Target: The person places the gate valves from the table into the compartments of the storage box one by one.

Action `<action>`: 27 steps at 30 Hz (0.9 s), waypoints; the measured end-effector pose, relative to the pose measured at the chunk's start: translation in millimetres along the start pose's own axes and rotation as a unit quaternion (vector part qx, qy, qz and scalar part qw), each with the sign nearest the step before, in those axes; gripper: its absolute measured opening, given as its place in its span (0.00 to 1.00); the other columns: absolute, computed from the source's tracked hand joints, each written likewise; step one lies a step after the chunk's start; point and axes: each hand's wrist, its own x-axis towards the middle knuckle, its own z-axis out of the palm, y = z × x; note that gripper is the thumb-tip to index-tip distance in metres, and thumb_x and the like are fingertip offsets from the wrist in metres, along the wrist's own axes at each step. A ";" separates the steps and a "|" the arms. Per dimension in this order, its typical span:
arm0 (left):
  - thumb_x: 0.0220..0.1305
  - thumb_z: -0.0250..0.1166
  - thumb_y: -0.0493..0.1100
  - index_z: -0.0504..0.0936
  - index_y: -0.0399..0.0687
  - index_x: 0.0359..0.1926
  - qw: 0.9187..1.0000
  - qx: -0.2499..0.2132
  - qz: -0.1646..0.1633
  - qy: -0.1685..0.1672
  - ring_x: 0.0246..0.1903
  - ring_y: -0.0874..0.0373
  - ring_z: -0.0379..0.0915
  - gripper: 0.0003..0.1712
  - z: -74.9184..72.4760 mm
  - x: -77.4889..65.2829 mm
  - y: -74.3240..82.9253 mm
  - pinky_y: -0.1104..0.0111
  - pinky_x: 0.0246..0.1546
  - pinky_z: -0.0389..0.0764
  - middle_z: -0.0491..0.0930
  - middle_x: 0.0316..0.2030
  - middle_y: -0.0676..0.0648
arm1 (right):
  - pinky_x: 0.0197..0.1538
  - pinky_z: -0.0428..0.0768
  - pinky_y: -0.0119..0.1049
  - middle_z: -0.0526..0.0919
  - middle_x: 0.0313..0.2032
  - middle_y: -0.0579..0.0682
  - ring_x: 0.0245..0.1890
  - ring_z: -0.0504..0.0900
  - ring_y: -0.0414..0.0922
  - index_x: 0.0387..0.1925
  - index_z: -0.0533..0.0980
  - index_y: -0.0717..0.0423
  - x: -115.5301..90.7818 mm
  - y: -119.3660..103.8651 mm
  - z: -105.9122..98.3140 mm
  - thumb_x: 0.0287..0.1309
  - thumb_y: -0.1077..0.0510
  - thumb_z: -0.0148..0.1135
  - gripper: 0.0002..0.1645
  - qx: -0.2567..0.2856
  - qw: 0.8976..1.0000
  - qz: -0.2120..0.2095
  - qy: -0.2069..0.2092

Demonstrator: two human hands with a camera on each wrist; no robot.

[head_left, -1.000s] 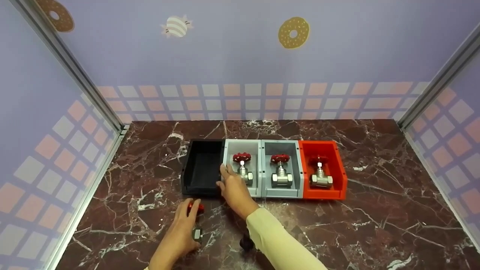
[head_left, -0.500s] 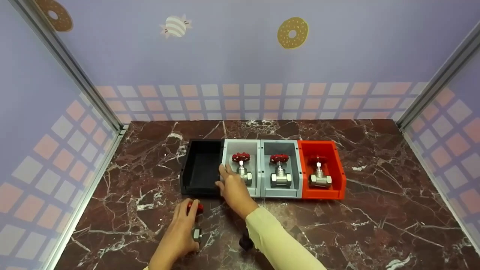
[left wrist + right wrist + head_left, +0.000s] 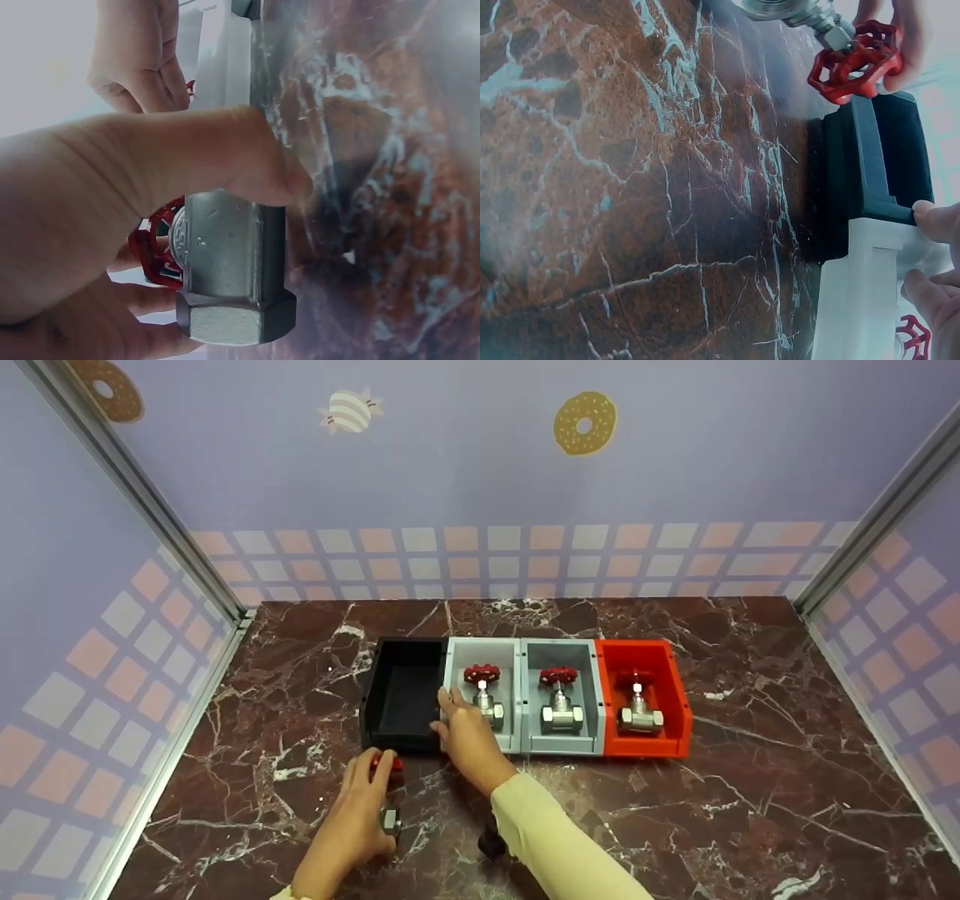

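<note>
My left hand (image 3: pixel 351 814) grips a metal valve (image 3: pixel 225 247) with a red handwheel. In the left wrist view the thumb lies across the valve's body and the other fingers reach behind it, by the handwheel. This valve is just in front of the black bin (image 3: pixel 405 697), its handwheel pointing toward that bin. My right hand (image 3: pixel 471 739) pinches the wall where the black bin meets the white bin (image 3: pixel 847 307), one fingertip on each side. Inside the white bin, partly behind the right hand, stands a similar valve (image 3: pixel 484 697).
Right of the white bin, a grey bin (image 3: pixel 536 742) and a red-orange bin (image 3: pixel 682 712) continue the row, each with a red-wheeled valve inside. A small dark object (image 3: pixel 491 844) is beside the right sleeve. Patterned walls enclose the marbled table (image 3: pixel 750 810) at the back and sides.
My left hand and its valve have moved slightly forward, closer to the black bin's front. The right hand stays at the bin wall.
</note>
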 end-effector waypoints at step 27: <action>0.24 0.78 0.31 0.58 0.38 0.72 1.000 0.005 0.008 0.011 0.68 0.38 0.53 0.66 -28.0 33.4 12.0 0.55 0.49 0.79 0.55 0.69 0.33 | 0.62 0.73 0.46 0.67 0.66 0.66 0.62 0.74 0.58 0.67 0.66 0.61 0.3 1.9 -1.5 0.61 0.57 0.62 0.33 -0.004 1.000 -0.012 0.008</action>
